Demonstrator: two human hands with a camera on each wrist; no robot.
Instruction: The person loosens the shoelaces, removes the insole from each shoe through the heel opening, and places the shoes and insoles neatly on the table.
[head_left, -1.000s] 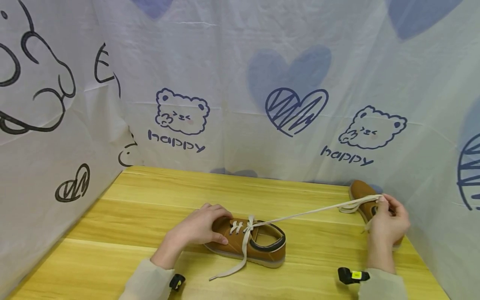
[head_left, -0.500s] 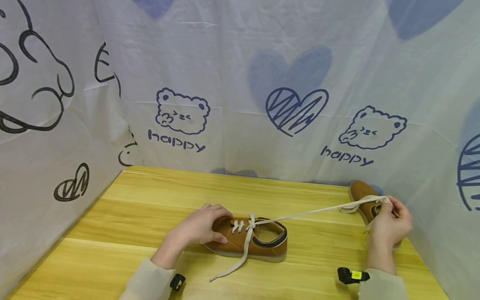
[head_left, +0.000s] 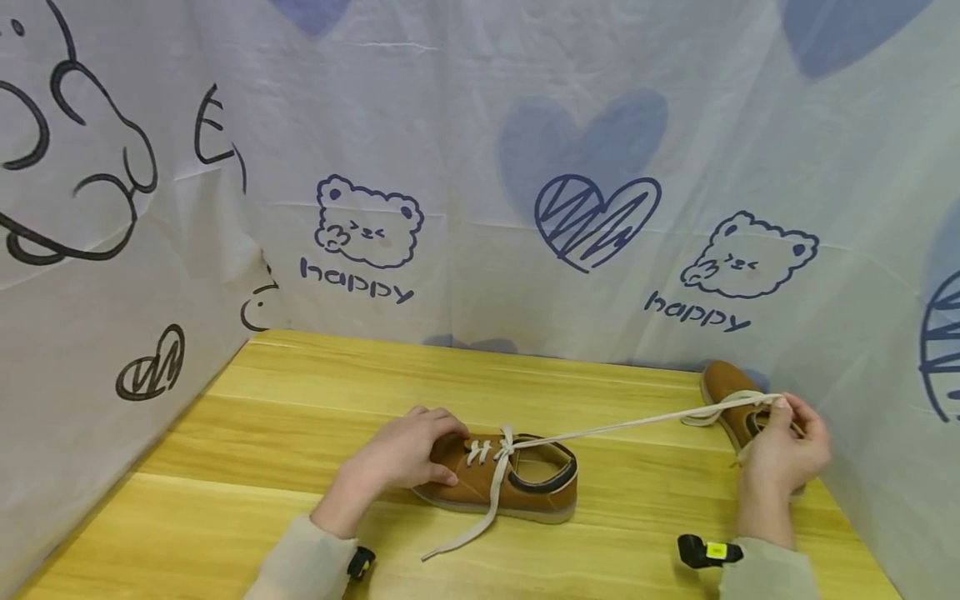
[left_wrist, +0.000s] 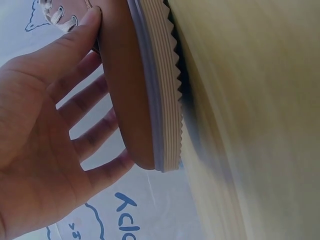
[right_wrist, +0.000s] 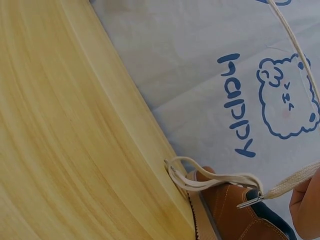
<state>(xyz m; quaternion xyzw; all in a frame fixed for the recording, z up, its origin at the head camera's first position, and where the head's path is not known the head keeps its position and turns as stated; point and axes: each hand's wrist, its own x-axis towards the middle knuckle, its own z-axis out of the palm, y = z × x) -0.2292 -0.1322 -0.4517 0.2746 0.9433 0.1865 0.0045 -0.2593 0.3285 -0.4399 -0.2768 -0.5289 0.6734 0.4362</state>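
Observation:
A brown leather shoe (head_left: 480, 487) with a dark collar lies on the wooden table, toe to the left. My left hand (head_left: 397, 450) grips its toe, thumb on the near side and fingers over the far side. In the left wrist view the thumb presses the brown upper (left_wrist: 127, 100) near the eyelets. My right hand (head_left: 787, 454) pinches the end of a cream shoelace (head_left: 622, 426), pulled straight from the knot (head_left: 506, 448). In the right wrist view a tipped lace end (right_wrist: 250, 202) sticks out beyond the fingers. Another lace end (head_left: 472, 537) trails onto the table.
A second brown shoe (head_left: 722, 380) with looped cream laces (head_left: 705, 415) stands at the back right, partly hidden behind the right hand. White printed cloth (head_left: 480, 167) walls the back and sides of the wooden table (head_left: 300, 375).
My right hand has drawn slightly to the right with the lace. The shoe's heel has swung a little away from me. The left hand keeps its grip on the toe.

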